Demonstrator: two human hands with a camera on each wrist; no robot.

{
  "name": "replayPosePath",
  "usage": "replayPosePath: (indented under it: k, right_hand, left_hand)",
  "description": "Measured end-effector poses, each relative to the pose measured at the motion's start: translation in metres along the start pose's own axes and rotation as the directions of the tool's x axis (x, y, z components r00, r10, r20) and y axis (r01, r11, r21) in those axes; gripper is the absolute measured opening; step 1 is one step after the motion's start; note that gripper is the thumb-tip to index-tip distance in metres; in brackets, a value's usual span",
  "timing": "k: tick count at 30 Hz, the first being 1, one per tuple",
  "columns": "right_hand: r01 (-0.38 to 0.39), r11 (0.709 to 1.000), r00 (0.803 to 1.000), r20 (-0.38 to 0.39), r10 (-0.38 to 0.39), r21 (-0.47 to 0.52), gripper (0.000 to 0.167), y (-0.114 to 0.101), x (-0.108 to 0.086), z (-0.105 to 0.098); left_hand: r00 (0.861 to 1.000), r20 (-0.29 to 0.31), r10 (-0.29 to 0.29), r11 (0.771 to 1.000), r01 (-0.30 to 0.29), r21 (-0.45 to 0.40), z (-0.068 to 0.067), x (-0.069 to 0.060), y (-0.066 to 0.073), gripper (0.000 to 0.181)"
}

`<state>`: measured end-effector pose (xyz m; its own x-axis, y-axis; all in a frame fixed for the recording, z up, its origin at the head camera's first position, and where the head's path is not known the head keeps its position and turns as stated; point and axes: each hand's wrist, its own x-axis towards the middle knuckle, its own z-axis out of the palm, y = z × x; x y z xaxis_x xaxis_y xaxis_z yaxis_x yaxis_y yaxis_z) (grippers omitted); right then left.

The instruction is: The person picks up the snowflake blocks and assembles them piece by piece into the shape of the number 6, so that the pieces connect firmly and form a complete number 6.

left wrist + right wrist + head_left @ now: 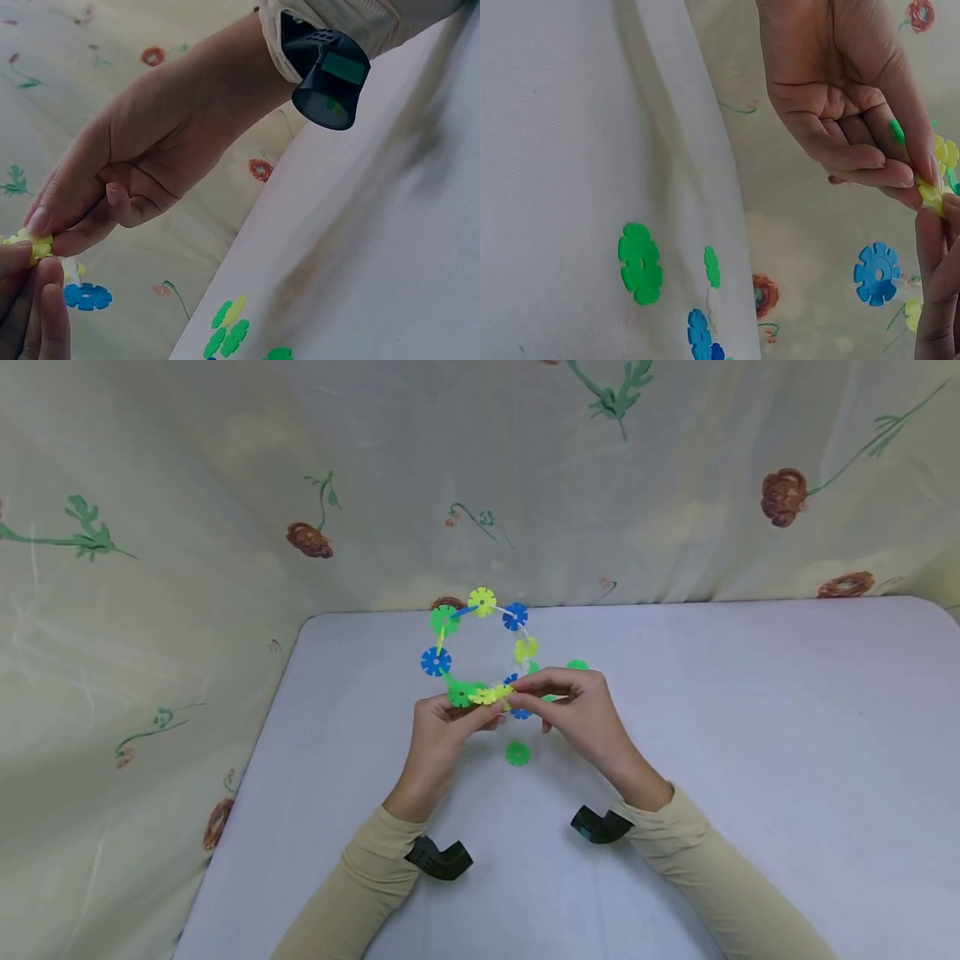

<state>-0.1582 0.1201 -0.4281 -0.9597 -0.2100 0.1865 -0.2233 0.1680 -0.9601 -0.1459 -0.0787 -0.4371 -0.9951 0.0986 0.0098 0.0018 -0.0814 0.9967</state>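
Note:
Flower-shaped interlocking discs, notched at their rims, are linked into an upright ring (pixel 437 662) of green, blue, yellow and white pieces. My left hand (pixel 441 742) grips the ring's lower edge near a green disc (pixel 461 695). A yellow disc (pixel 486 695) lies at the fingertips of both hands. My right hand (pixel 581 710) pinches the yellow piece from the right, thumb against forefinger. In the right wrist view the yellow piece (pixel 932 199) sits between the meeting fingertips, which partly cover it. Whether its slots are joined there is hidden.
A loose green disc (pixel 517 753) lies on the white table (pixel 750 735) below the hands. More green discs (pixel 577 665) and a blue disc (pixel 521 714) lie around the right hand, partly covered. Behind the table hangs a flowered cloth (pixel 390 485). Both wrists wear black devices (pixel 600 825).

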Motion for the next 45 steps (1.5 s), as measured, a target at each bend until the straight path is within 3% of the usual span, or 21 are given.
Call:
replayPosePath:
  k: [13,22,32,37,45]
  right_hand:
    - [0.058,0.996,0.998,0.035,-0.056,-0.062,0.018,0.006,0.006,-0.004]
    - [-0.001,0.972,0.997,0.079,0.02,-0.236,0.02,0.022,0.014,-0.012]
    - [-0.026,0.943,0.982,0.167,0.086,-0.332,0.024,0.04,0.037,-0.003]
    - [-0.031,0.907,0.972,0.198,0.125,-0.421,0.025,0.045,0.054,0.009]
    - [-0.083,0.806,0.968,0.146,0.206,-0.586,0.02,0.052,0.071,0.028]
  left_hand:
    - [0.999,-0.047,0.002,1.0,-0.003,-0.009,-0.008,0.004,0.001,0.019]
    - [0.996,-0.09,0.004,1.0,-0.006,-0.022,-0.008,0.006,0.005,0.019]
    - [0.995,-0.096,0.0,0.998,-0.006,-0.06,-0.01,0.005,0.007,0.02]
    - [0.996,-0.095,0.003,0.997,-0.01,-0.073,-0.01,0.006,0.006,0.021]
    - [0.996,-0.087,-0.005,0.995,-0.003,-0.099,-0.01,0.006,0.004,0.019]
